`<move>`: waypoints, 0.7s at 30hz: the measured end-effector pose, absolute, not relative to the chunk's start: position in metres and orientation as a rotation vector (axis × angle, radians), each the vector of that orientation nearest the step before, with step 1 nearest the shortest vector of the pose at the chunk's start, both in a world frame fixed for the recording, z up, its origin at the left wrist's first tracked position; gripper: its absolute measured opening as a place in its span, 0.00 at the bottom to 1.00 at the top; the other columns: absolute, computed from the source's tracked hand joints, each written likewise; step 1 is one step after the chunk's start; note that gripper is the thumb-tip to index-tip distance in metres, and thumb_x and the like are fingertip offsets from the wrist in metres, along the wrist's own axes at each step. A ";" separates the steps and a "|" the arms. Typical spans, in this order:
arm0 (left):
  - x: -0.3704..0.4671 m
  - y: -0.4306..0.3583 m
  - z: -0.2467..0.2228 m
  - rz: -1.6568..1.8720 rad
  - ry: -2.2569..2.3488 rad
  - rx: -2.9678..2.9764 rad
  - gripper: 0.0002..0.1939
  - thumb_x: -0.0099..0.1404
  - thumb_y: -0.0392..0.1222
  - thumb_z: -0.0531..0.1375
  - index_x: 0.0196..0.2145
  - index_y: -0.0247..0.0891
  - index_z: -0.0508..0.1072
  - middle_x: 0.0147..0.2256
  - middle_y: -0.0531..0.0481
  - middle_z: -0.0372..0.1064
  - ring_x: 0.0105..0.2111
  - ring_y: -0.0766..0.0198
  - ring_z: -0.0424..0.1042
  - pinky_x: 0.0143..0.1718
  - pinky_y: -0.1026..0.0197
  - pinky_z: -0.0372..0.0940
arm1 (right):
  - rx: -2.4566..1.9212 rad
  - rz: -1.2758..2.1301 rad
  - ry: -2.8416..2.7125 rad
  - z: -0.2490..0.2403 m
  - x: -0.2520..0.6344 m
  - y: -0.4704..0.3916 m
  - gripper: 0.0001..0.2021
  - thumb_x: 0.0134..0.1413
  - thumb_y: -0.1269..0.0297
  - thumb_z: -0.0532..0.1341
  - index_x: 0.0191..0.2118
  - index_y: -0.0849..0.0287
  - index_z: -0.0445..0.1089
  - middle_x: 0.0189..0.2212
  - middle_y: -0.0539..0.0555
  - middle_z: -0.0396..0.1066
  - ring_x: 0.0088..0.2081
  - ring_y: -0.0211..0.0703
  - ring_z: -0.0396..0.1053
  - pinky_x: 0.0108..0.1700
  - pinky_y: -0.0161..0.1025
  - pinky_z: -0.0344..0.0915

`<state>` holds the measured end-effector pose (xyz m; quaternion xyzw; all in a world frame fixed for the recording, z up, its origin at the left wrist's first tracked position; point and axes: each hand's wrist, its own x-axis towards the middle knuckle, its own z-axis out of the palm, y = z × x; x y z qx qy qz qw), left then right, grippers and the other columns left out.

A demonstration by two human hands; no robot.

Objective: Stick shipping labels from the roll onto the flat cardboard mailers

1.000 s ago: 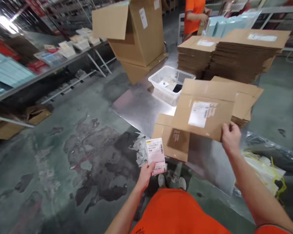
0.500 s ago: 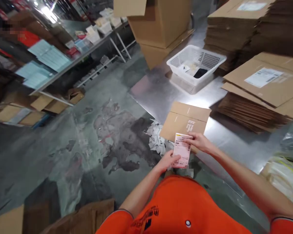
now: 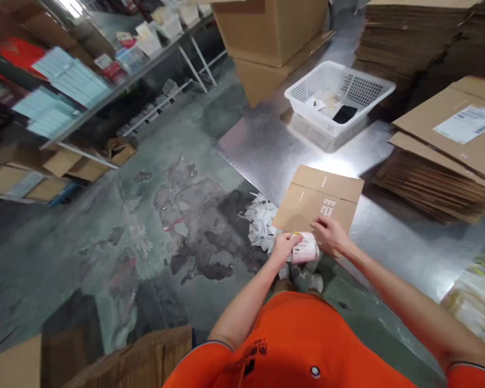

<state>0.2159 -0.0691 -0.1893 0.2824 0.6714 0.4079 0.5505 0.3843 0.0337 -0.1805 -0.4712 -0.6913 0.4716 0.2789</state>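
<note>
My left hand (image 3: 283, 248) grips a white-and-pink shipping label (image 3: 305, 249) by its left side, and the label is now bent over and looks shorter. Beside its right edge is my right hand (image 3: 330, 235), the fingers curled together; whether they pinch anything is too small to make out. Just beyond both hands a flat folded cardboard carton (image 3: 321, 196) with white print lies on the metal table's (image 3: 388, 215) near edge. My right hand overlaps the carton's lower part in the view.
A white plastic basket (image 3: 339, 99) holding a black item and small pieces stands farther back. Stacked flat cartons (image 3: 436, 183) are at the right. White paper scraps (image 3: 262, 222) lie on the floor left of the table. A large cardboard box (image 3: 267, 37) stands at the back.
The label was held flat and upright between both hands; now it is bent over in my left hand. My right hand has moved off its face to its right edge. The view has shifted slightly.
</note>
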 end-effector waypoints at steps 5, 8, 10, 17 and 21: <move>0.199 -0.096 -0.212 0.966 1.613 0.591 0.20 0.44 0.52 0.68 0.17 0.37 0.63 0.18 0.56 0.60 0.21 0.68 0.60 0.24 0.65 0.53 | -1.346 1.212 -1.900 -0.180 0.377 0.079 0.19 0.51 0.47 0.56 0.31 0.60 0.71 0.27 0.55 0.72 0.30 0.42 0.65 0.33 0.38 0.60; 0.191 -0.097 -0.212 1.037 1.637 0.582 0.22 0.46 0.56 0.66 0.17 0.37 0.62 0.18 0.58 0.57 0.21 0.70 0.57 0.24 0.66 0.53 | -1.010 1.578 -2.214 -0.174 0.357 0.046 0.19 0.48 0.48 0.61 0.37 0.60 0.73 0.31 0.54 0.74 0.31 0.42 0.66 0.33 0.36 0.60; 0.188 -0.091 -0.209 1.075 1.614 0.586 0.22 0.47 0.57 0.65 0.19 0.36 0.64 0.18 0.58 0.57 0.22 0.71 0.56 0.25 0.66 0.53 | -0.953 1.611 -2.330 -0.171 0.347 0.016 0.19 0.51 0.47 0.59 0.33 0.60 0.73 0.26 0.52 0.72 0.27 0.39 0.64 0.30 0.35 0.58; 0.192 -0.087 -0.223 0.892 1.373 0.531 0.25 0.41 0.53 0.72 0.32 0.31 0.76 0.27 0.49 0.73 0.27 0.63 0.68 0.31 0.61 0.65 | -1.355 1.178 -2.039 -0.182 0.358 0.038 0.21 0.60 0.49 0.52 0.31 0.60 0.72 0.26 0.53 0.72 0.29 0.41 0.65 0.32 0.35 0.58; 0.189 -0.110 -0.248 0.747 1.436 0.468 0.25 0.39 0.47 0.73 0.34 0.30 0.78 0.32 0.43 0.77 0.31 0.57 0.73 0.34 0.57 0.68 | -1.595 0.700 -2.165 -0.192 0.366 0.087 0.17 0.61 0.55 0.53 0.41 0.61 0.72 0.38 0.60 0.74 0.39 0.49 0.67 0.40 0.41 0.60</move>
